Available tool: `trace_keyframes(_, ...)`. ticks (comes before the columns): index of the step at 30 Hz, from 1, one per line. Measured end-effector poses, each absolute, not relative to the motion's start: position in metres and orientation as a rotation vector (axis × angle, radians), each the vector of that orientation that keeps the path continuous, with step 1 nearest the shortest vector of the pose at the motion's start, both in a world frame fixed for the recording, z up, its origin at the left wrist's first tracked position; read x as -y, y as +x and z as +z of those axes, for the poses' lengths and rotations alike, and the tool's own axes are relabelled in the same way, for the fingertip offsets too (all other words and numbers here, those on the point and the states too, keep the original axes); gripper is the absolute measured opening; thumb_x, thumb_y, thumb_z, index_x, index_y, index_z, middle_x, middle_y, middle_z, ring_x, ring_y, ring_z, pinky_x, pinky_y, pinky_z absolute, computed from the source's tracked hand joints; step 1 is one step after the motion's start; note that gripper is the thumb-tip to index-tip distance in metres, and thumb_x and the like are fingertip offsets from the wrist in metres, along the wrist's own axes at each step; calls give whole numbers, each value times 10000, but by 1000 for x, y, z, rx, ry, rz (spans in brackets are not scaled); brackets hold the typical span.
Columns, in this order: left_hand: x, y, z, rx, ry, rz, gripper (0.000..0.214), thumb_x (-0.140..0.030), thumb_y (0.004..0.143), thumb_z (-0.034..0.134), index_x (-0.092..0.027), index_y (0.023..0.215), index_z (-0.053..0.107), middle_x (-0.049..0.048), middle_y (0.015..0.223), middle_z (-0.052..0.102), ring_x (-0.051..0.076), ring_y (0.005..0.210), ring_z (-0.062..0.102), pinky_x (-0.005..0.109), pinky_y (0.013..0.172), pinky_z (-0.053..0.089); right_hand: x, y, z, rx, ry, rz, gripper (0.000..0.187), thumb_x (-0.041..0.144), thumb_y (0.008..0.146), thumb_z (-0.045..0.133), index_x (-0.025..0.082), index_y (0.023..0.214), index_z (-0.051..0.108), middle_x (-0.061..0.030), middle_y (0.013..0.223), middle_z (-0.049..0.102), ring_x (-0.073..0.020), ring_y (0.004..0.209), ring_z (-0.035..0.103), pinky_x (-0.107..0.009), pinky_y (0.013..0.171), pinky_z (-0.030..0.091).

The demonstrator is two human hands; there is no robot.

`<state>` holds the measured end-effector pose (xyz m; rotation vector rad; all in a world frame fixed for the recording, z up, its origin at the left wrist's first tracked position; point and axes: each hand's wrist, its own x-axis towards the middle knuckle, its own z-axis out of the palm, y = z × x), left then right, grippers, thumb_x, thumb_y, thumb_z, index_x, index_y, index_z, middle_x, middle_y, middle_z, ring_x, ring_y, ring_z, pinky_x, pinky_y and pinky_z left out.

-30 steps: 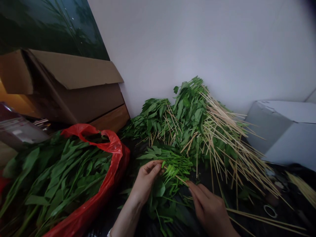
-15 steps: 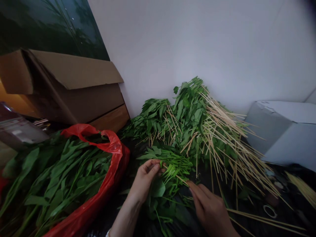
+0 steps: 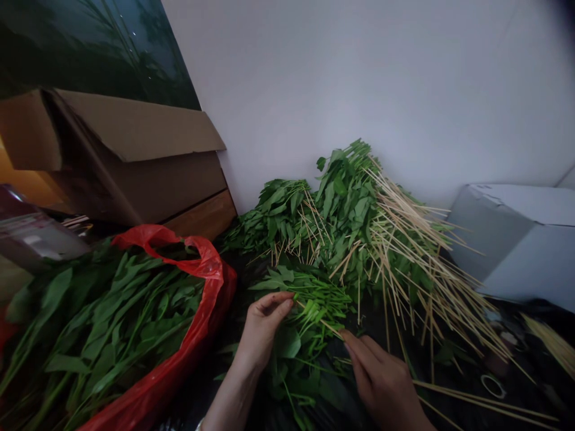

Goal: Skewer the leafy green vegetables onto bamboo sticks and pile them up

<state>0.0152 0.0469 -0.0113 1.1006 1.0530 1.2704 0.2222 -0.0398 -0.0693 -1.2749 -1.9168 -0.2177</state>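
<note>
My right hand (image 3: 384, 371) is closed around the lower end of a thin wooden skewer (image 3: 331, 328), which points up and to the left. Bright green folded stems (image 3: 313, 311) are threaded along the skewer, with their leaves (image 3: 288, 342) hanging below. At the skewer's far end my left hand (image 3: 263, 320) pinches a small green stem (image 3: 295, 296) between thumb and forefinger. Just behind both hands lies a bunch of cut leafy greens (image 3: 321, 287), its stems toward the right.
A red plastic bag (image 3: 211, 269) full of long leafy greens (image 3: 112, 317) stands at left, before a cardboard box (image 3: 157, 179). Against the wall are piled skewered greens (image 3: 345, 197), their sticks (image 3: 417, 251) jutting right. A white box (image 3: 516, 239) and tape roll (image 3: 493, 386) are at right.
My left fingertips have closed more tightly at the skewer's tip, and less of the green stem shows there. The right hand keeps its hold on the skewer, almost still.
</note>
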Motion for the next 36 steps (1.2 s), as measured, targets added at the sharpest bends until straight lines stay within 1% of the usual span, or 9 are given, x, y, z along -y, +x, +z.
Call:
trace_keyframes(4,-47,16,-10,-1078,1131,1295,188,-271,649,803,-167,801,761,36,751,737,152,708,643,238,710,481,40,221,-69,1915,-1282,-212,347,129,928,367,147,1208,571,-63,834,661,-118,658,644,-199,639,518)
trace_keyframes(10,-46,17,-9,-1076,1151,1322,157,-238,647,794,-177,787,759,22,775,735,134,730,637,212,724,482,40,219,-67,1897,-1282,-230,341,131,930,361,147,1190,581,-56,811,655,-117,648,641,-204,636,519)
trace_keyframes(14,-49,17,-11,-1099,1185,1344,149,-236,631,791,-178,763,756,29,792,744,152,748,651,230,735,499,40,219,-66,1900,-1268,-227,336,119,927,365,135,1189,576,-51,788,642,-118,646,637,-203,621,510)
trace_keyframes(25,-43,20,-10,-1135,1472,1352,66,-199,669,741,-174,728,759,49,787,736,183,771,663,258,747,507,39,217,-67,1904,-1263,-219,324,114,925,365,130,1173,574,-47,775,635,-128,642,639,-216,633,515)
trace_keyframes(27,-43,21,-10,-1126,1462,1348,116,-213,667,746,-173,775,760,50,796,733,186,773,660,266,746,506,39,217,-67,1914,-1255,-220,321,123,930,365,134,1175,573,-47,785,640,-126,640,639,-216,642,518)
trace_keyframes(30,-46,19,-9,-1084,1410,1315,272,-264,679,742,-185,939,749,58,867,730,194,800,653,277,739,505,39,217,-68,1906,-1249,-222,317,126,933,368,138,1171,577,-51,809,649,-122,647,642,-213,662,520)
trace_keyframes(31,-47,17,-8,-1078,1423,1304,268,-278,689,735,-182,939,752,61,867,724,195,804,646,274,735,500,39,217,-67,1896,-1249,-219,315,125,934,369,137,1168,579,-52,815,651,-122,650,643,-213,665,520)
trace_keyframes(34,-51,13,-7,-1091,1493,1270,155,-290,705,722,-158,768,773,53,767,687,177,761,611,249,701,471,39,217,-67,1885,-1242,-209,319,116,931,367,136,1170,577,-49,803,649,-122,654,644,-208,641,515)
trace_keyframes(36,-53,11,-6,-1084,1478,1237,139,-288,695,732,-154,704,764,41,726,663,161,725,588,236,681,452,39,217,-68,1895,-1228,-207,325,112,930,370,135,1185,569,-49,798,648,-122,657,644,-207,635,512)
